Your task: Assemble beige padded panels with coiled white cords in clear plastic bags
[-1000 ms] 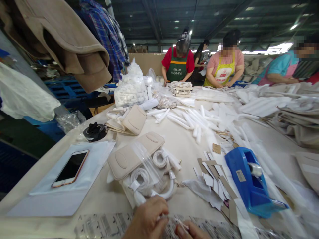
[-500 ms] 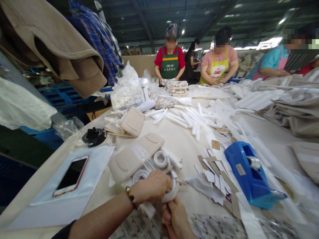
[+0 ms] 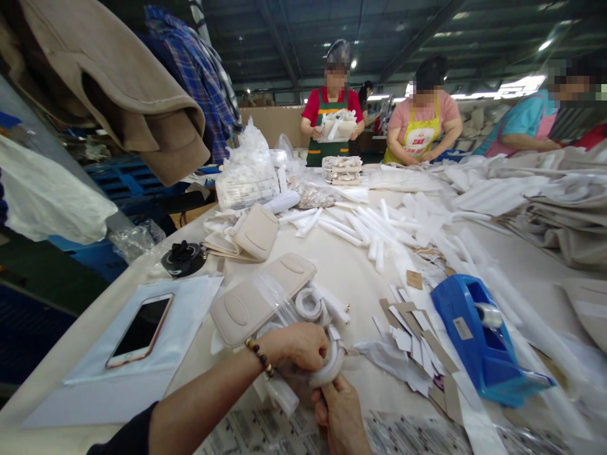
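At the table's near side, my left hand (image 3: 304, 346), with a beaded bracelet at its wrist, is closed against the inner side of a white-wrapped bag handle (image 3: 334, 366). The handle curves round in an arc. My right hand (image 3: 342, 407) pinches its lower part between thumb and fingers. Just beyond lies a beige bag piece (image 3: 263, 297) with oval stitched patches and clear plastic around it. A coiled white-wrapped strap (image 3: 308, 303) rests beside that piece. Below my left wrist sticks out a white wrapped tube (image 3: 284, 397).
To the right stand a blue tape dispenser (image 3: 478, 341) and a pile of card strips (image 3: 412, 341). A phone (image 3: 142, 328) lies on white sheets at left, near a black tape roll (image 3: 183, 259). White foam tubes (image 3: 360, 227) spread across the middle. Co-workers stand opposite.
My hands stay at the handle with little movement, while the view shifts slightly. Across the table, the person in the green apron has lifted a beige wrapped bundle off the stack.
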### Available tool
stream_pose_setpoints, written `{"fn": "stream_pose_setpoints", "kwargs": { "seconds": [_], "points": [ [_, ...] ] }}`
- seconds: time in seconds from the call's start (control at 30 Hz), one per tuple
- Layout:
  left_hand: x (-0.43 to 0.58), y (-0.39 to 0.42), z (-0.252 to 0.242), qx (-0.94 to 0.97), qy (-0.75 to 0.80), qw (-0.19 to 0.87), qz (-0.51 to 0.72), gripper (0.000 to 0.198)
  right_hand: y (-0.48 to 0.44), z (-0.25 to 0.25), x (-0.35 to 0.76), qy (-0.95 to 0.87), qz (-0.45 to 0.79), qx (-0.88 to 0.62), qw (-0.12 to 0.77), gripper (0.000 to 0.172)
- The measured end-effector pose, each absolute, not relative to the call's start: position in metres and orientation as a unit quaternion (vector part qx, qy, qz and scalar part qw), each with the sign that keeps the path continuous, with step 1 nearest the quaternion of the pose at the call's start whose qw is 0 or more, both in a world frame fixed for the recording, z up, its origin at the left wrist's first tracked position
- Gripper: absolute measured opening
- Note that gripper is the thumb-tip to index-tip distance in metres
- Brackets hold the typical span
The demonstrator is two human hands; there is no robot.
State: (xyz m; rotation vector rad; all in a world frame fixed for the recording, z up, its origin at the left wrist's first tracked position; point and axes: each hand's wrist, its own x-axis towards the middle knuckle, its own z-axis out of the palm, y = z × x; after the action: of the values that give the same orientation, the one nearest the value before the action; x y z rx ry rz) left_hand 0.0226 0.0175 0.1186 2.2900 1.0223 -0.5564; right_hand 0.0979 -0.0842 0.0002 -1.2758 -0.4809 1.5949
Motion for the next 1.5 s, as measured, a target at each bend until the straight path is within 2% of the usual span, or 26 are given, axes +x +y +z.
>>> {"fn": "stream_pose_setpoints", "kwargs": {
  "seconds": [0.13,0.23,0.3,0.4,0.47,0.53,0.63,0.7,0.83,0.93,1.1,1.33,1.5],
  "points": [
    [0.019,0.012,0.108,0.843,0.425,0.301,-0.134,0.023,-0.084,-0.004,0.102,-0.233,0.651,-0.546,0.472,0.044],
    [0.012,0.01,0.105,0.814,0.448,0.361,-0.082,0.02,-0.086,-0.003,0.113,-0.348,0.621,-0.535,0.455,0.033],
    [0.006,0.013,0.107,0.781,0.457,0.422,-0.05,0.017,-0.087,-0.003,0.122,-0.464,0.559,-0.526,0.442,0.025],
    [-0.005,0.019,0.111,0.729,0.437,0.527,-0.011,0.009,-0.091,-0.006,0.133,-0.615,0.404,-0.557,0.385,0.023],
    [-0.011,0.022,0.113,0.696,0.409,0.59,0.012,0.006,-0.094,-0.009,0.133,-0.671,0.329,-0.568,0.344,0.019],
    [-0.017,0.024,0.114,0.667,0.385,0.637,0.033,0.007,-0.098,-0.011,0.129,-0.684,0.305,-0.575,0.33,0.015],
    [-0.024,0.024,0.112,0.629,0.367,0.683,0.055,0.011,-0.103,-0.007,0.118,-0.617,0.358,-0.619,0.329,0.012],
    [-0.028,0.023,0.111,0.61,0.361,0.702,0.065,0.013,-0.103,-0.001,0.112,-0.551,0.453,-0.618,0.329,0.013],
    [-0.031,0.019,0.114,0.597,0.341,0.723,0.067,0.013,-0.1,0.006,0.108,-0.374,0.722,-0.446,0.375,0.032],
    [-0.035,0.015,0.118,0.607,0.33,0.72,0.06,0.011,-0.099,0.007,0.113,-0.212,0.838,-0.316,0.39,0.048],
    [-0.043,0.004,0.122,0.643,0.335,0.683,0.086,0.014,-0.098,0.007,0.123,-0.094,0.883,-0.268,0.373,0.038],
    [-0.049,-0.008,0.119,0.683,0.314,0.647,0.124,0.018,-0.101,0.011,0.119,-0.122,0.889,-0.21,0.388,0.038],
    [-0.044,-0.016,0.113,0.63,0.391,0.653,0.154,0.022,-0.102,0.017,0.122,-0.13,0.911,-0.162,0.355,0.033]
  ]
}}
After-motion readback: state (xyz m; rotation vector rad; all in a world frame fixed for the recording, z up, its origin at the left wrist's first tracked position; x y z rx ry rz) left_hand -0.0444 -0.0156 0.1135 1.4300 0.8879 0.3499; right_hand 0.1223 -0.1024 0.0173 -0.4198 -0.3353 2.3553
